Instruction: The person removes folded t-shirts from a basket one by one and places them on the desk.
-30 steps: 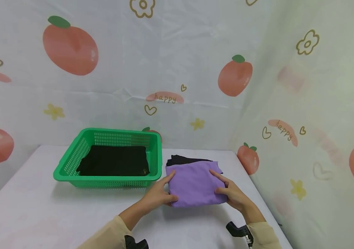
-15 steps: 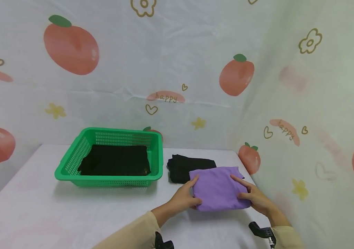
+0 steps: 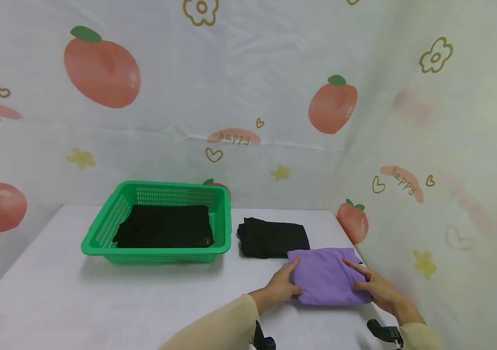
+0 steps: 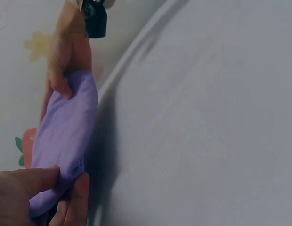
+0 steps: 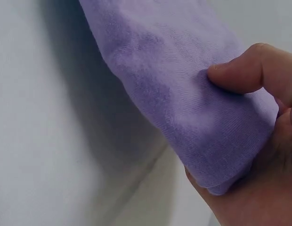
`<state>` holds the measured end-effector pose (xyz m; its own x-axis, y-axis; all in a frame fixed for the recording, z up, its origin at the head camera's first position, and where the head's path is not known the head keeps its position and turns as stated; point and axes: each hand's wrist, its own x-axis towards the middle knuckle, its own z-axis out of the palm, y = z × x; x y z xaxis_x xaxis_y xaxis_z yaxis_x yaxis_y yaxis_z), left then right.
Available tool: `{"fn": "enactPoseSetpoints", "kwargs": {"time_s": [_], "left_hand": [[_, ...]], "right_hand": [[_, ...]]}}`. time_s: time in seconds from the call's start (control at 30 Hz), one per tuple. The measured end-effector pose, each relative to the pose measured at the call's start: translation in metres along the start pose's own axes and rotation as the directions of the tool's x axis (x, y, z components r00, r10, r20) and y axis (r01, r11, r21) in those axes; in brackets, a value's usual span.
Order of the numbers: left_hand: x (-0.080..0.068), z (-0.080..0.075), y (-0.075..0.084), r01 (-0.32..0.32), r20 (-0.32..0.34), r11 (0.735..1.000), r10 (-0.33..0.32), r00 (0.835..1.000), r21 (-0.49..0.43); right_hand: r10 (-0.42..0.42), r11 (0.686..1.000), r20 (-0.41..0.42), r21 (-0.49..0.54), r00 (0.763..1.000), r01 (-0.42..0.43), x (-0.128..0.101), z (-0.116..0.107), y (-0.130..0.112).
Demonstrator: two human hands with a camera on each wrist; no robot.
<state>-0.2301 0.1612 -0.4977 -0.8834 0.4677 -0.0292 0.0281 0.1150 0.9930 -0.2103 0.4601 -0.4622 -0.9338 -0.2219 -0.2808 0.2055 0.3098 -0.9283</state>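
A folded purple cloth (image 3: pixel 327 276) lies on the white table (image 3: pixel 143 301) near its right edge, just in front of a folded black cloth (image 3: pixel 272 236). My left hand (image 3: pixel 284 286) grips the purple cloth's left side, thumb on top. My right hand (image 3: pixel 372 287) grips its right side. In the left wrist view the purple cloth (image 4: pixel 63 141) is pinched between my left hand's (image 4: pixel 52 188) thumb and fingers, with my right hand (image 4: pixel 66 61) at its far end. The right wrist view shows my right thumb (image 5: pixel 249 73) pressing into the purple cloth (image 5: pixel 183 94).
A green plastic basket (image 3: pixel 99 240) holding a folded black garment (image 3: pixel 162 226) stands at the back left of the table. A patterned curtain (image 3: pixel 427 146) walls the table at the back and close on the right.
Both hands have carried the purple cloth from on top of the black cloth to the right and toward me, uncovering the black cloth.
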Motion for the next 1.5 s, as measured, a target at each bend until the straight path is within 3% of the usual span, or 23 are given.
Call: {"fn": "enactPoseSetpoints", "kwargs": {"time_s": [0.07, 0.13, 0.3, 0.4, 0.47, 0.53, 0.6, 0.67, 0.73, 0.83, 0.9, 1.0, 1.13, 1.2, 1.27, 1.37, 1.5], "left_hand": [[0.003, 0.002, -0.006, 0.005, -0.001, 1.000, -0.005, 1.000, 0.017], [0.005, 0.002, -0.011, -0.006, -0.015, 0.996, 0.008, 1.000, 0.093], [0.010, 0.001, -0.017, -0.048, -0.024, 0.962, 0.057, 0.998, 0.268], [0.012, 0.000, -0.017, -0.058, -0.022, 0.951, 0.068, 0.997, 0.303], [0.012, -0.001, -0.017, -0.051, -0.023, 0.953, 0.060, 0.998, 0.300], [0.012, -0.004, -0.016, -0.051, -0.036, 0.951, 0.065, 0.997, 0.306], [0.011, -0.009, -0.014, -0.050, -0.052, 0.948, 0.070, 0.996, 0.314], [0.010, -0.014, -0.013, -0.061, -0.074, 0.936, 0.092, 0.993, 0.347], [0.007, -0.019, -0.013, -0.058, -0.089, 0.945, 0.091, 0.992, 0.322], [0.001, -0.023, -0.014, -0.034, -0.085, 0.981, 0.051, 0.995, 0.190], [-0.007, -0.026, -0.013, -0.012, -0.078, 0.997, 0.019, 0.997, 0.082], [-0.018, -0.037, -0.007, -0.025, -0.072, 0.998, 0.029, 0.997, 0.055], [-0.032, -0.061, 0.007, -0.078, -0.086, 0.988, 0.090, 0.992, 0.137], [-0.038, -0.075, 0.014, -0.100, -0.105, 0.982, 0.117, 0.988, 0.161], [-0.043, -0.090, 0.022, -0.116, -0.134, 0.981, 0.138, 0.981, 0.155], [-0.047, -0.111, 0.033, -0.145, -0.204, 0.984, 0.163, 0.965, 0.100], [-0.050, -0.140, 0.047, -0.167, -0.326, 0.982, 0.187, 0.927, 0.088]], "right_hand": [[0.005, 1.000, -0.005, -0.001, 1.000, -0.005, 0.002, -0.001, 0.007], [0.008, 1.000, -0.016, -0.003, 1.000, -0.008, 0.005, 0.000, 0.012], [0.004, 1.000, -0.038, 0.002, 0.999, -0.004, 0.009, 0.002, 0.023], [0.010, 1.000, -0.044, 0.000, 0.999, -0.010, 0.010, 0.002, 0.026], [0.014, 0.999, -0.044, -0.046, 0.999, -0.016, 0.010, 0.000, 0.027], [-0.004, 0.986, -0.064, -0.169, 0.998, -0.007, 0.011, 0.000, 0.023], [-0.048, 0.945, -0.074, -0.326, 0.996, 0.022, 0.010, 0.000, 0.015], [-0.103, 0.877, -0.078, -0.477, 0.992, 0.054, 0.009, 0.003, 0.002], [-0.178, 0.807, -0.091, -0.583, 0.980, 0.092, 0.009, 0.009, -0.011], [-0.257, 0.753, -0.139, -0.649, 0.956, 0.108, 0.012, 0.027, -0.033], [-0.310, 0.741, -0.176, -0.661, 0.934, 0.121, 0.018, 0.043, -0.047], [-0.349, 0.772, -0.158, -0.607, 0.924, 0.188, 0.028, 0.071, -0.067], [-0.349, 0.847, -0.010, -0.432, 0.937, 0.310, 0.039, 0.107, -0.092], [-0.355, 0.875, 0.063, -0.328, 0.933, 0.356, 0.045, 0.125, -0.102], [-0.381, 0.884, 0.093, -0.257, 0.920, 0.392, 0.052, 0.145, -0.114], [-0.445, 0.862, 0.093, -0.225, 0.890, 0.455, 0.067, 0.176, -0.131], [-0.484, 0.845, 0.076, -0.217, 0.872, 0.488, 0.093, 0.217, -0.155]]}}
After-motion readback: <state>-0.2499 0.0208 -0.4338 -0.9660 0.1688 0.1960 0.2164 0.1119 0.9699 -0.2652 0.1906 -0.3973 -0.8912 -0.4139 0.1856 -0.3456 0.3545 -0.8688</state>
